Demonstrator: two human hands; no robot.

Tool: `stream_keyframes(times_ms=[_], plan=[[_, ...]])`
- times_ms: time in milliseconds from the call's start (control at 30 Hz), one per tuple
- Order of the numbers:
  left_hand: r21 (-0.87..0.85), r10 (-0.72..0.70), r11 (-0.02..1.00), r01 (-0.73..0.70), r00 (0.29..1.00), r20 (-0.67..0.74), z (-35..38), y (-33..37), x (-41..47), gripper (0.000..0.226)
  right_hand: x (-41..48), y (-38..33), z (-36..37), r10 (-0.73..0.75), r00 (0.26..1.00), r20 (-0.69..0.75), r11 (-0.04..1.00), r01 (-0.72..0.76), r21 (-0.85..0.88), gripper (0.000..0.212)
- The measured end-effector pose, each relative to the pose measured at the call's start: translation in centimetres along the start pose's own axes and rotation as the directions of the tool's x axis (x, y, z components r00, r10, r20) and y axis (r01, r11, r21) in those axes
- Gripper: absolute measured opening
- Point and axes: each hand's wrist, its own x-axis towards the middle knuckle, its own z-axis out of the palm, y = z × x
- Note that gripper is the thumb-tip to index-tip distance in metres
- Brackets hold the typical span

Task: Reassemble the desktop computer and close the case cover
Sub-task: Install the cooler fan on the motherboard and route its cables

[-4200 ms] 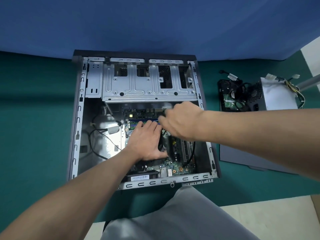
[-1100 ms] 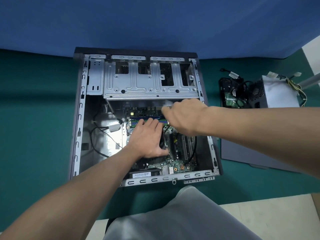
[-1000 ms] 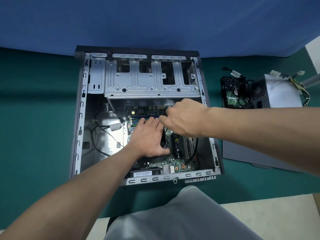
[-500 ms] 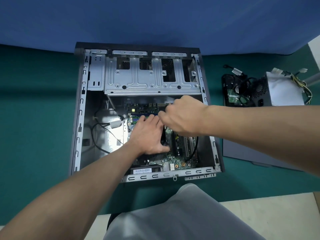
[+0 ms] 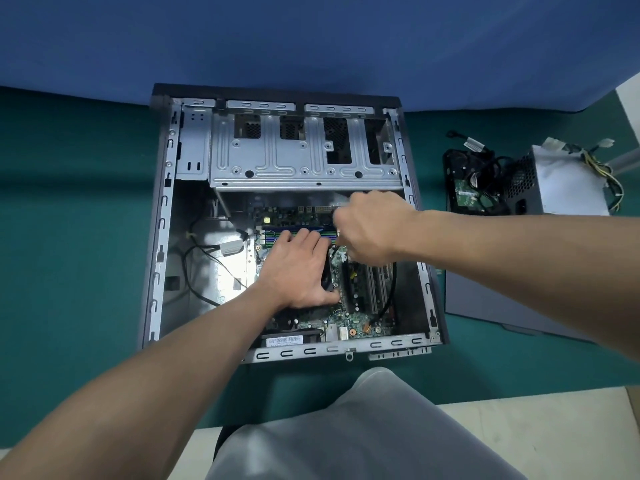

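Hands hid much inside the open computer case [image 5: 162, 237]
Left hand [image 5: 298, 268] lay flat over its black fan [image 5: 327, 275]; right hand [image 5: 370, 230] curled just beside, whether gripping anything I couldn't tell.

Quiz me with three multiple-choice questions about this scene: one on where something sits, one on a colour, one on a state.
1. Where is the silver power supply relative to the computer case?
A. Inside it.
B. On the table, to its right.
C. On top of it.

2. What colour is the table's covering?
A. Red.
B. Yellow.
C. Green.

3. What state is the case in?
A. Open, cover off.
B. Closed, cover on.
C. Wrapped in plastic.

Answers: 1 B, it stands outside the case's right wall; 2 C, green cloth surrounds the case; 3 A, the motherboard is exposed and the grey cover lies to the right.
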Motion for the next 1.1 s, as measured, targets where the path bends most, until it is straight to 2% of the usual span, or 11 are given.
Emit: stream_keyframes(times_ms=[67, 133, 167, 233, 333, 400, 533, 633, 833, 1033, 1100], plan=[[0.005, -0.001, 1.0, 0.001, 1.0, 0.014, 0.0, 0.0, 0.0, 0.087, 0.9, 0.6, 0.2, 0.22, 0.971, 0.097, 0.941, -0.238, 0.24, 0.037], [0.01, -0.005, 1.0, 0.005, 0.999, 0.033, 0.0, -0.1, 0.0, 0.091, 1.5, 0.9, 0.6, 0.316, 0.938, 0.143, 0.884, -0.345, 0.316, 0.042], [0.011, -0.006, 1.0, 0.006, 0.999, 0.037, 0.0, -0.1, 0.0, 0.092, 1.5, 1.0, 0.7, 0.321, 0.935, 0.151, 0.88, -0.353, 0.316, 0.044], [0.012, -0.007, 1.0, 0.006, 1.0, 0.03, 0.0, 0.0, 0.0, 0.091, 1.0, 0.8, 1.2, 0.288, 0.948, 0.134, 0.884, -0.317, 0.343, 0.043], [0.009, -0.005, 1.0, 0.005, 1.0, 0.021, -0.1, 0.0, 0.0, 0.09, -0.6, 0.9, 2.3, 0.207, 0.978, 0.023, 0.898, -0.199, 0.392, 0.039], [0.011, 0.001, 1.0, -0.002, 1.0, 0.012, -0.2, 0.0, 0.0, 0.088, -1.8, 1.2, 3.3, 0.173, 0.981, -0.092, 0.896, -0.118, 0.428, 0.025], [0.022, -0.003, 1.0, 0.002, 1.0, 0.026, -0.1, 0.0, 0.0, 0.091, -3.9, 1.5, 6.0, 0.206, 0.928, -0.312, 0.85, -0.011, 0.527, 0.027], [0.038, -0.005, 0.999, 0.003, 0.999, 0.041, -0.1, 0.0, 0.1, 0.093, -4.6, 0.9, 7.6, 0.259, 0.872, -0.415, 0.789, 0.057, 0.612, 0.028], [0.044, -0.016, 0.999, 0.014, 0.999, 0.044, -0.1, 0.0, 0.1, 0.095, -4.1, 0.4, 9.4, 0.337, 0.791, -0.51, 0.727, 0.126, 0.675, 0.027], [0.039, -0.02, 0.999, 0.019, 0.999, 0.046, 0.0, 0.1, 0.1, 0.094, -3.9, 0.8, 10.2, 0.389, 0.758, -0.524, 0.7, 0.127, 0.703, 0.025], [0.039, -0.022, 0.999, 0.02, 0.999, 0.047, -0.1, 0.2, 0.1, 0.094, -3.8, 1.0, 10.3, 0.372, 0.768, -0.521, 0.71, 0.126, 0.693, 0.024]])
